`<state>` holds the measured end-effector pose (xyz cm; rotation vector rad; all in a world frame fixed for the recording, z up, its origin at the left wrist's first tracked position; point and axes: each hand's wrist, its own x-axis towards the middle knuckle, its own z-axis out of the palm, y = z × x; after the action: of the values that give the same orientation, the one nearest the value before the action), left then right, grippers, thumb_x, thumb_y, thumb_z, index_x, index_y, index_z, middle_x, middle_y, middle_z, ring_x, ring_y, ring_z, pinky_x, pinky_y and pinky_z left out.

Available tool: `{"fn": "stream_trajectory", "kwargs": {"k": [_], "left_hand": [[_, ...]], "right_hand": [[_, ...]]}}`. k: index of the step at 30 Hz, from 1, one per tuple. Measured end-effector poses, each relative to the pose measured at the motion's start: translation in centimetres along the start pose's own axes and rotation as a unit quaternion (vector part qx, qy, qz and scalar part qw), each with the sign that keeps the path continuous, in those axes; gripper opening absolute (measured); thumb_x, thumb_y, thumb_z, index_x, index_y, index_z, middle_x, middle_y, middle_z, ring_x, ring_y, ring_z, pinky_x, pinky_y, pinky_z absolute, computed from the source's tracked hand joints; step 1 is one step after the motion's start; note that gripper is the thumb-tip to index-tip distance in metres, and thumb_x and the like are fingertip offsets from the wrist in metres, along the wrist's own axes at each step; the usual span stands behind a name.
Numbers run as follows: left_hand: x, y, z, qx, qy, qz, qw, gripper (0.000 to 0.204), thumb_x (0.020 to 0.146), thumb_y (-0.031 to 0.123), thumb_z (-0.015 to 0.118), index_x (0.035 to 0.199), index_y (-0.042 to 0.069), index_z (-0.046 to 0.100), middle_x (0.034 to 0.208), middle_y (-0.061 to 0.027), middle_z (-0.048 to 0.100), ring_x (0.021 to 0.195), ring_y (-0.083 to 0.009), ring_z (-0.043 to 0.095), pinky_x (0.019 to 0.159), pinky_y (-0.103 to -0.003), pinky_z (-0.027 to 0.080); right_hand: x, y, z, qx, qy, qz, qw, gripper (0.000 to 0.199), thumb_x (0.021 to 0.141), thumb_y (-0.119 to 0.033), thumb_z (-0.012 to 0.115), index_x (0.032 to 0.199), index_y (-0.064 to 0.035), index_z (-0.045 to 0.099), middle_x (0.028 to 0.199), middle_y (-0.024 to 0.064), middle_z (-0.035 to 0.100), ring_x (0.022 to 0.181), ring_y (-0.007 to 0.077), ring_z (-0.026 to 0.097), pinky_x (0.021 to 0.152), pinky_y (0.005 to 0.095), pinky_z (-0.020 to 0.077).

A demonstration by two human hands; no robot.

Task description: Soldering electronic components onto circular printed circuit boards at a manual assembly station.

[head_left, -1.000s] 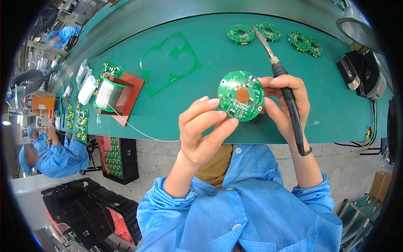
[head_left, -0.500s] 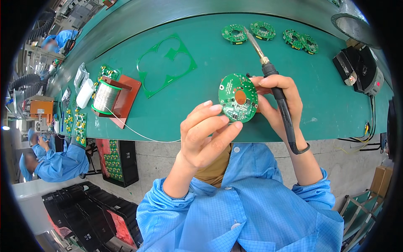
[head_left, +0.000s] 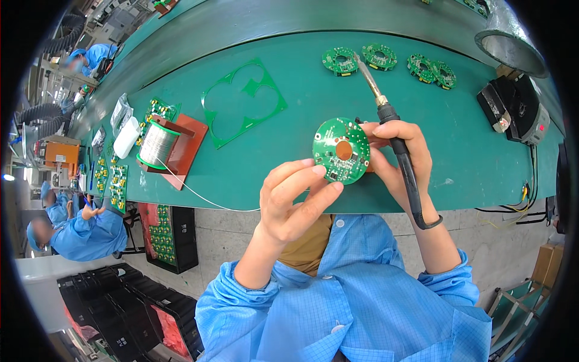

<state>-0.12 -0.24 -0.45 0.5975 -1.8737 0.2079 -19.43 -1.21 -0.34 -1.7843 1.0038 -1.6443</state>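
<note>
A: Light OK?
B: Yep, bright & pretty even; white glare spot [head_left: 8,177] far L.
A: Sharp?
B: Round PCB [head_left: 341,135] crisp-ish, bkgd clutter [head_left: 60,149] at L softer.
A: Distortion?
B: Fisheye: bench [head_left: 470,169] edges bow, corners go blk.

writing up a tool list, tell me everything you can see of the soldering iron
The soldering iron has a black handle, apparently rubber or plastic, and a shiny metal barrel narrowing to a tip. Held in the right grip, it slants with the tip away from the body and slightly left; the black cord curves by the wrist. Its heat cannot be told.
</note>
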Motion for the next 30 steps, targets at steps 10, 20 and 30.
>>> {"fn": "stream_trajectory", "kwargs": {"k": [10, 20, 30], "left_hand": [[2.6, -4.5, 0.1, -0.025, 0.002, -0.124, 0.992, 0.029, 0.068, -0.008, 0.072, 0.094, 0.004, 0.063, 0.103, -0.0126, 0.06, 0.092, -0.0289, 0.06, 0.077, -0.034, 0.052], [2.2, -7.6, 1.8, 0.065, -0.119, -0.203, 0.97, 0.013, 0.079, 0.007, 0.063, 0.09, 0.005, 0.058, 0.093, -0.0106, 0.055, 0.088, -0.0287, 0.055, 0.076, -0.039, 0.045], [-5.6, -11.1, -15.3, -0.002, 0.383, -0.382, 0.841, 0.004, 0.093, 0.009, 0.058, 0.096, 0.007, 0.059, 0.087, 0.0016, 0.054, 0.077, -0.0066, 0.052, 0.066, -0.023, 0.045]], "right_hand": [[-0.6, -0.2, -0.6, 0.006, 0.036, 0.058, 0.998, 0.028, 0.086, 0.005, 0.058, 0.112, -0.0016, 0.051, 0.114, 0.017, 0.063, 0.096, 0.0212, 0.065, 0.085, 0.0308, 0.0511], [-1.0, 0.8, -1.6, -0.032, -0.002, 0.119, 0.992, 0.027, 0.096, -0.002, 0.047, 0.123, -0.0036, 0.044, 0.123, 0.0189, 0.056, 0.106, 0.0224, 0.06, 0.092, 0.033, 0.0465], [-0.7, 0.8, -1.4, -0.084, -0.016, 0.098, 0.991, 0.021, 0.099, -0.01, 0.043, 0.119, -0.004, 0.047, 0.119, 0.016, 0.06, 0.101, 0.0192, 0.06, 0.084, 0.0306, 0.0472]]}}
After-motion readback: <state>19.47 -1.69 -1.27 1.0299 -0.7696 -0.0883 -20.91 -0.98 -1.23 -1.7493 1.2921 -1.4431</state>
